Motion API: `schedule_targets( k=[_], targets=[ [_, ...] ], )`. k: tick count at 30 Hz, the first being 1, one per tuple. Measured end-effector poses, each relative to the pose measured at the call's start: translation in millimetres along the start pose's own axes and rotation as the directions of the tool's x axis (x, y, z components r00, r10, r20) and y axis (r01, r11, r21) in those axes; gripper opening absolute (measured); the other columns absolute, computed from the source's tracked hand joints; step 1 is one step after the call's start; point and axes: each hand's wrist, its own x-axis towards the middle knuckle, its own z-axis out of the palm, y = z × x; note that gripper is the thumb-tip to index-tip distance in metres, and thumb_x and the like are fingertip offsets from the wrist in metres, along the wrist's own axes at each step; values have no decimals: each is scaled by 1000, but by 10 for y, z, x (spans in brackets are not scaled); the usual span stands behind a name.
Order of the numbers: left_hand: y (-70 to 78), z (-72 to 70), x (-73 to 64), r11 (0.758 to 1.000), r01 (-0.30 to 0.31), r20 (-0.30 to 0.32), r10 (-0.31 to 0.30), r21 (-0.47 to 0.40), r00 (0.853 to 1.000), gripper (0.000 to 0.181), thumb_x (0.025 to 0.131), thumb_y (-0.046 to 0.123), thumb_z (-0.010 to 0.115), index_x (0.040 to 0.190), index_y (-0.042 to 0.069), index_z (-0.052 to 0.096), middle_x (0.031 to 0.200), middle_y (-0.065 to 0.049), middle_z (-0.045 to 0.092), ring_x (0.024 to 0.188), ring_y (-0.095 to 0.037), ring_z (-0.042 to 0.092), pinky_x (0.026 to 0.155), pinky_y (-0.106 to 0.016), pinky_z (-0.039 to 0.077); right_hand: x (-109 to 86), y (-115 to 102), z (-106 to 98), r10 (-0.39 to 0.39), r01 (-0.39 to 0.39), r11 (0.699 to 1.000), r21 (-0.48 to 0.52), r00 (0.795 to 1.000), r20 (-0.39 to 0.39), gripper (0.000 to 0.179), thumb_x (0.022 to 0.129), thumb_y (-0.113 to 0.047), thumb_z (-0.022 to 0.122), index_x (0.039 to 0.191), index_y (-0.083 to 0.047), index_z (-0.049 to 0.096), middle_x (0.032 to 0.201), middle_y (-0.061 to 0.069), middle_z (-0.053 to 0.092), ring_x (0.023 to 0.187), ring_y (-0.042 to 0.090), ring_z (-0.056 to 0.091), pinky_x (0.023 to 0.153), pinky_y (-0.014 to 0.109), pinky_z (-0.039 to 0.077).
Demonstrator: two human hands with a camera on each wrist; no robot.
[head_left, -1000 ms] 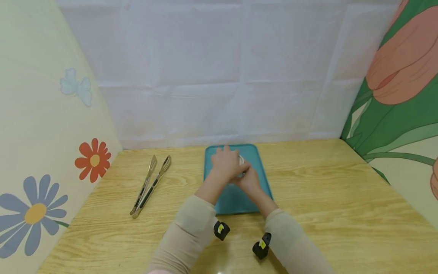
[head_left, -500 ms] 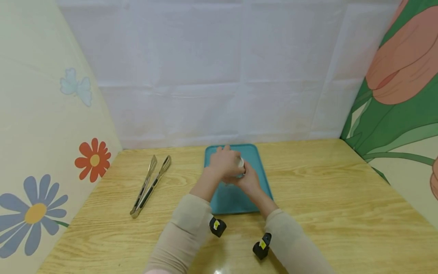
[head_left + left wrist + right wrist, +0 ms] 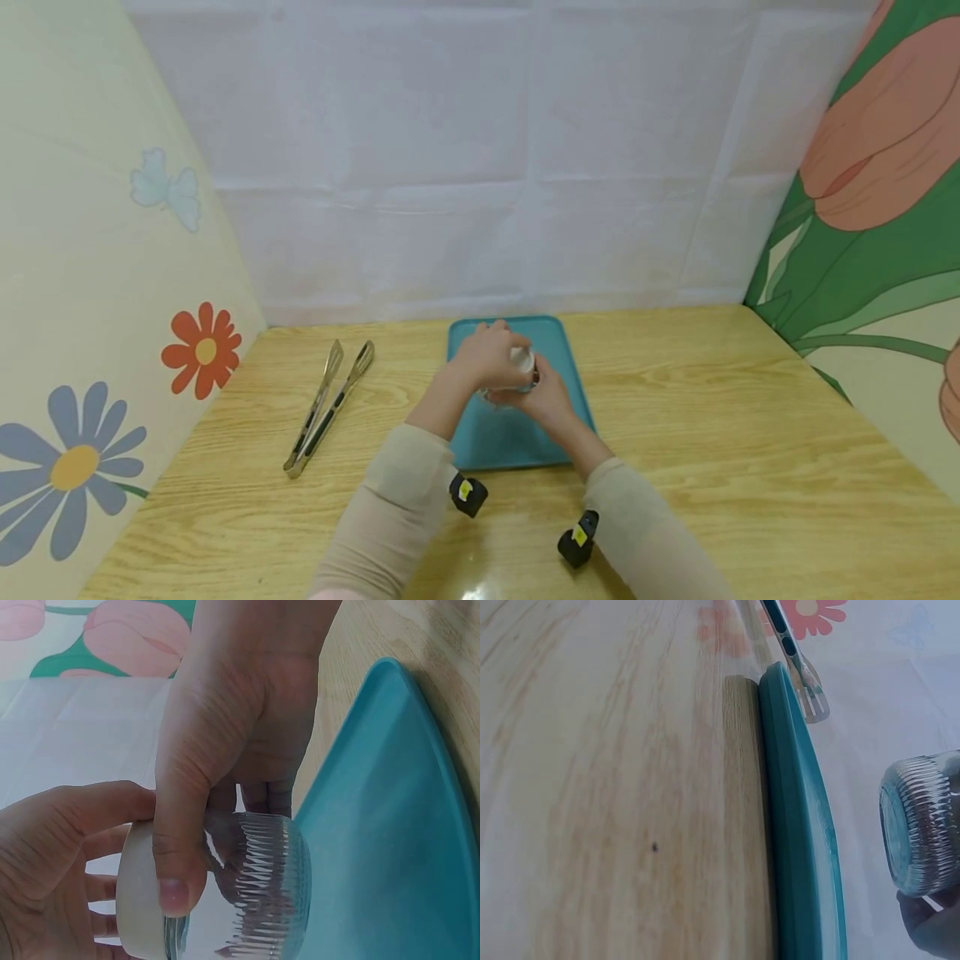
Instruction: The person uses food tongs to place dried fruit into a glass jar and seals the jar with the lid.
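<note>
Both hands hold a clear, ribbed glass jar (image 3: 262, 885) with a white lid (image 3: 522, 360), above the blue tray (image 3: 517, 446). My left hand (image 3: 487, 362) grips the lid from the left, its fingers curled round the edge in the left wrist view. My right hand (image 3: 547, 396) holds the glass body, its thumb lying along the jar near the lid. The right wrist view shows the ribbed jar's base apart from the tray, with a fingertip (image 3: 934, 926) under it. Whether the lid sits fully on the jar I cannot tell.
Metal tongs (image 3: 330, 408) with dark grip panels lie spread on the wood-patterned table (image 3: 697, 433), left of the tray. A white cloth backdrop (image 3: 480, 167) stands behind, with flower-printed panels at both sides.
My left hand has turned and its wrist has shifted left and slightly towards me. More of the white lid shows now. The right hand has hardly moved; the tray and tongs stay put.
</note>
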Motion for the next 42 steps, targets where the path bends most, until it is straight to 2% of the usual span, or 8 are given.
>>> schedule_targets(
  k=[8, 19, 25, 28, 32, 36, 38, 42],
  targets=[
    [-26, -6, -6, 1000, -29, 31, 30, -6, 999, 46, 74, 36, 59, 119, 24, 53, 111, -7, 44, 85, -23, 40, 63, -35, 37, 4, 18, -3, 20, -20, 1000, 5, 1000, 18, 78, 63, -28, 77, 128, -13, 37, 113, 6, 49, 96, 22, 48, 67, 36, 44],
    [-55, -24, -36, 996, -73, 51, 76, -48, 996, 47, 74, 35, 63, 118, 23, 54, 115, -6, 43, 90, -23, 41, 65, -35, 38, -9, 32, -26, 0, -2, 1000, 27, 997, 73, 72, 63, -34, 75, 123, -15, 40, 107, 1, 50, 91, 16, 50, 67, 33, 45],
    [-72, -19, -40, 996, -65, 49, 68, -64, 996, 50, 73, 38, 64, 119, 24, 53, 118, -5, 42, 94, -24, 41, 68, -36, 38, -7, 26, -33, -5, 1, 999, 49, 996, 85, 70, 64, -32, 75, 122, -17, 41, 108, 0, 50, 92, 16, 50, 68, 33, 45],
    [-96, -17, -38, 992, -79, 2, 79, -100, 997, 56, 73, 44, 63, 122, 21, 50, 124, -6, 41, 103, -26, 41, 75, -40, 38, -1, 17, -43, -25, 18, 996, 85, 996, 85, 69, 65, -27, 76, 124, -18, 40, 111, 0, 49, 96, 17, 48, 70, 34, 44],
    [-161, -16, -37, 990, -95, -164, 78, -103, 983, 69, 77, 53, 54, 131, 14, 37, 133, -11, 33, 117, -28, 33, 89, -44, 30, 6, -12, -87, -34, 25, 991, 129, 997, 67, 70, 66, -22, 75, 125, -16, 39, 115, 4, 46, 98, 20, 47, 73, 37, 43],
    [-234, -37, -37, 999, 21, -293, -32, -40, 956, 74, 82, 56, 40, 137, 11, 20, 140, -14, 16, 126, -29, 13, 96, -50, 14, 25, -41, -202, 5, -6, 995, 104, 1000, 7, 73, 65, -23, 76, 125, -12, 38, 115, 8, 46, 101, 23, 45, 79, 41, 39],
    [-279, -35, -30, 995, 103, -313, -100, -10, 944, 75, 84, 58, 33, 139, 10, 13, 141, -14, 7, 128, -28, 3, 96, -51, 7, 28, -72, -284, 37, -35, 995, 89, 999, -21, 75, 64, -23, 76, 126, -9, 36, 118, 9, 44, 105, 24, 42, 84, 43, 36],
    [-385, -3, -25, 976, 220, -287, -208, 10, 935, 78, 83, 62, 25, 139, 13, 3, 141, -13, -8, 126, -27, -12, 95, -52, -3, 61, -68, -461, 63, -58, 996, 63, 996, -67, 80, 65, -24, 76, 129, -5, 31, 123, 12, 40, 111, 25, 38, 88, 43, 31]
  ],
)
